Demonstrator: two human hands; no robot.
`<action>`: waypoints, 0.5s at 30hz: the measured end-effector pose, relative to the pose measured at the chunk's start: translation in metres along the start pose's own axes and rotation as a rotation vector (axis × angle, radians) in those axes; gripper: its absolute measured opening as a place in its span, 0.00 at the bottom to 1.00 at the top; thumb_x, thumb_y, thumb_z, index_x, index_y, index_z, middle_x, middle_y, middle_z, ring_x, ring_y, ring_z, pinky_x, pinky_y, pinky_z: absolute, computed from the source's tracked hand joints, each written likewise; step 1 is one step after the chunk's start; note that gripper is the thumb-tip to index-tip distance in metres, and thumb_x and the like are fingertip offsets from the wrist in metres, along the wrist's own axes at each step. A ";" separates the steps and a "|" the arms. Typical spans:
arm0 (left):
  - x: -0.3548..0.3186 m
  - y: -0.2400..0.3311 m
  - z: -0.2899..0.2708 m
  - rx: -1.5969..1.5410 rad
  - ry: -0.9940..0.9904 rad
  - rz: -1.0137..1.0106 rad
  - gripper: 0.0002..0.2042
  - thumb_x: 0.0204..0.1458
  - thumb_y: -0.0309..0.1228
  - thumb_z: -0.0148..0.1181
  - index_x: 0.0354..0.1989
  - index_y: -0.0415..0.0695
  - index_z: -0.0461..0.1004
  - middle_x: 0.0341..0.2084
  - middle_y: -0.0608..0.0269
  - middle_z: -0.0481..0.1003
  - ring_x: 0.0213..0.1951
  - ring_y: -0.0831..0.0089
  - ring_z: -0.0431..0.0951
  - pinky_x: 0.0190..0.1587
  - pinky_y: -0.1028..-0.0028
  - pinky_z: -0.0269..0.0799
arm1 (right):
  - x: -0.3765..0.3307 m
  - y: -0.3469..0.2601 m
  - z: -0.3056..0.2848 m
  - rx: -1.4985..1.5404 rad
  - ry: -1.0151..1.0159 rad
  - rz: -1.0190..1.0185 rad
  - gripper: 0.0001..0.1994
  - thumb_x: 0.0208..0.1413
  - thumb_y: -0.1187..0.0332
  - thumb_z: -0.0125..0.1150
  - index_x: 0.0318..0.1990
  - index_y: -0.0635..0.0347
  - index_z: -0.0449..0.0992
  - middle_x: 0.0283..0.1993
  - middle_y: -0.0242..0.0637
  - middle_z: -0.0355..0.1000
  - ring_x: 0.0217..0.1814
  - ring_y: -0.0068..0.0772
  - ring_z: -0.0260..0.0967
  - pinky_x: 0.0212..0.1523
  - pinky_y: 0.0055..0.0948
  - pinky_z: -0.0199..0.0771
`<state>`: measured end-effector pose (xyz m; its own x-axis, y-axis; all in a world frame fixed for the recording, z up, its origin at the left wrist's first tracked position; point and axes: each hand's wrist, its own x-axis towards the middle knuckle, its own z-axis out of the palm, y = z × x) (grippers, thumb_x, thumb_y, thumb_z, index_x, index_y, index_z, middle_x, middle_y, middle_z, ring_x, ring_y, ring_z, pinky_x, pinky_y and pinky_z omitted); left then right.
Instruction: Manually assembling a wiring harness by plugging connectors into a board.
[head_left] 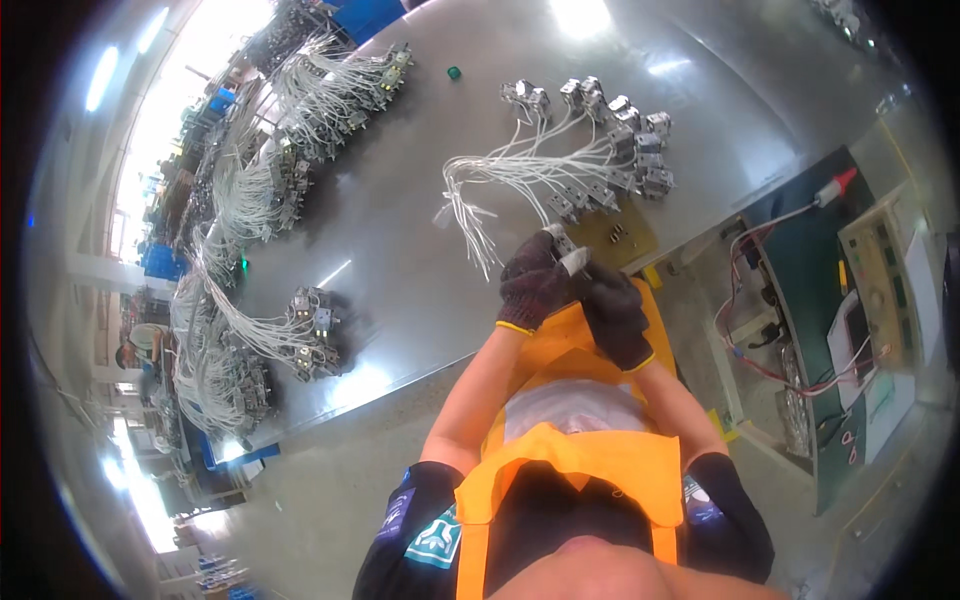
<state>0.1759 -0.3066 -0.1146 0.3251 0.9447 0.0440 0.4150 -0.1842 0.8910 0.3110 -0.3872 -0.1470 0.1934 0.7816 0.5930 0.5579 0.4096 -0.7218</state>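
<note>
My left hand [532, 282], in a dark knit glove with a yellow cuff, is closed around a small metal-cased part [563, 240] at the table's near edge. A white wire runs from that part up to a bundle of white wires [510, 163]. My right hand [613, 312], gloved the same way, is right beside it with fingers bent in toward the part. What its fingertips grip is hidden. Several similar metal parts [648, 150] hang on the bundle's other wires, lying in an arc on the metal table [400, 210].
Small loose pieces [617, 235] lie on a brownish mat [640, 243] beside my hands. More wire bundles [245, 195] are heaped along the table's left side. A small green object [454, 73] lies farther back. At right, a dark green board [800, 290] carries cables and a red-tipped probe [838, 187].
</note>
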 end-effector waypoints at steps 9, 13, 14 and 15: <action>-0.009 -0.038 0.012 0.159 0.098 0.235 0.23 0.50 0.38 0.67 0.51 0.40 0.72 0.35 0.55 0.77 0.37 0.67 0.77 0.44 0.69 0.73 | -0.007 -0.032 -0.005 0.769 -0.143 0.808 0.08 0.64 0.70 0.52 0.47 0.54 0.75 0.27 0.26 0.68 0.23 0.18 0.65 0.24 0.20 0.64; -0.022 0.014 0.001 0.402 0.108 0.190 0.34 0.46 0.48 0.68 0.58 0.42 0.67 0.51 0.47 0.71 0.51 0.54 0.75 0.53 0.59 0.70 | -0.016 -0.034 -0.015 0.914 -0.181 1.175 0.11 0.63 0.71 0.54 0.51 0.53 0.74 0.30 0.30 0.71 0.24 0.21 0.66 0.25 0.21 0.65; -0.029 0.007 -0.002 0.404 0.127 0.172 0.34 0.46 0.48 0.68 0.58 0.42 0.67 0.51 0.47 0.71 0.51 0.54 0.75 0.53 0.59 0.70 | -0.015 -0.035 -0.017 0.782 -0.182 1.224 0.12 0.62 0.71 0.54 0.52 0.52 0.73 0.31 0.30 0.72 0.26 0.23 0.69 0.27 0.22 0.69; -0.036 -0.001 -0.005 0.362 0.205 0.265 0.35 0.46 0.46 0.68 0.59 0.41 0.66 0.53 0.45 0.70 0.53 0.53 0.74 0.55 0.59 0.69 | -0.020 -0.027 -0.008 0.779 -0.198 1.232 0.12 0.62 0.71 0.54 0.52 0.52 0.73 0.31 0.30 0.72 0.26 0.23 0.69 0.27 0.22 0.69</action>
<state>0.1592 -0.3391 -0.1150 0.3005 0.8797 0.3686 0.6207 -0.4738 0.6247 0.2982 -0.4177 -0.1365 0.0671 0.8413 -0.5363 -0.4523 -0.4535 -0.7679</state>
